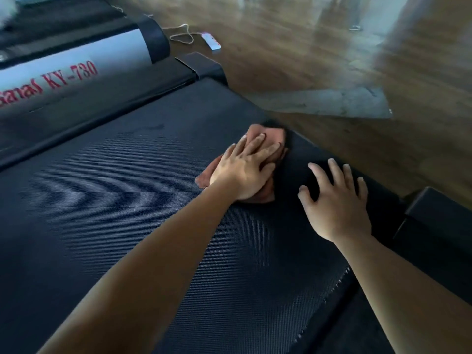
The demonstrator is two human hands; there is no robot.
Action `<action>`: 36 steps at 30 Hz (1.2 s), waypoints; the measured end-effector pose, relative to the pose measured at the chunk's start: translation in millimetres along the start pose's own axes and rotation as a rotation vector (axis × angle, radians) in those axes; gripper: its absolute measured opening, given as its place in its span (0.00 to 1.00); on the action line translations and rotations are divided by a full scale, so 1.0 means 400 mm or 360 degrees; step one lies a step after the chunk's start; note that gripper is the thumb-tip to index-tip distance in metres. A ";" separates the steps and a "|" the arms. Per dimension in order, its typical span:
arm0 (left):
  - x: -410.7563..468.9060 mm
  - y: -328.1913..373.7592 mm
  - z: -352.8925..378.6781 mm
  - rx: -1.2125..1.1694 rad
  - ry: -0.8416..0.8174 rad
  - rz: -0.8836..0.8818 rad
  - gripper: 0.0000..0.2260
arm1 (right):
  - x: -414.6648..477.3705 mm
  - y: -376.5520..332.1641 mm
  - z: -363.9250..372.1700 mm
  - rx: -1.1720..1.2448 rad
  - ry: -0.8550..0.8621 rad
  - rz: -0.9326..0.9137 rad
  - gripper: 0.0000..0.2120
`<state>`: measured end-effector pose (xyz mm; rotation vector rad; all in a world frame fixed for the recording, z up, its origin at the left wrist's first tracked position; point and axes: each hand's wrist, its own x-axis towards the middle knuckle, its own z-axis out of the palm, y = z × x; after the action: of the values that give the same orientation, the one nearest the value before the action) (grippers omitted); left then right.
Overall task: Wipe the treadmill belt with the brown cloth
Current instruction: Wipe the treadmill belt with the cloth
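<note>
The dark textured treadmill belt (122, 195) fills most of the head view. A crumpled brown cloth (270, 135) lies on it near the belt's right edge. My left hand (245, 167) presses flat on the cloth, fingers spread over it and covering its middle. My right hand (334, 200) rests beside it on the black side rail, fingers apart, holding nothing.
The silver motor cover (76, 65) with red lettering stands at the belt's far end. Wooden floor (332, 47) lies to the right, with a white remote (212, 41) and cord on it and a grey mat (332, 103). A black block (439, 226) sits by the right rail.
</note>
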<state>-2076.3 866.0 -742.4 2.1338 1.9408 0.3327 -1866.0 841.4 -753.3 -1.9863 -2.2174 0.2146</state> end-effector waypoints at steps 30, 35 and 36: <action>0.402 -0.144 -0.070 0.0172 0.0007 -0.0329 0.24 | 0.008 0.004 0.021 -0.0001 0.0058 -0.0025 0.31; 0.300 -0.060 -0.029 0.0154 -0.0012 -0.0062 0.24 | 0.005 0.001 0.010 0.0016 0.0012 -0.0019 0.31; 0.277 -0.044 -0.020 0.0142 -0.0019 -0.0040 0.24 | 0.004 0.001 0.007 0.0023 -0.0005 -0.0024 0.30</action>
<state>-2085.2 978.2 -739.5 2.1584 2.0097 0.2321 -1866.6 843.1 -756.0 -1.9627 -2.2253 0.2314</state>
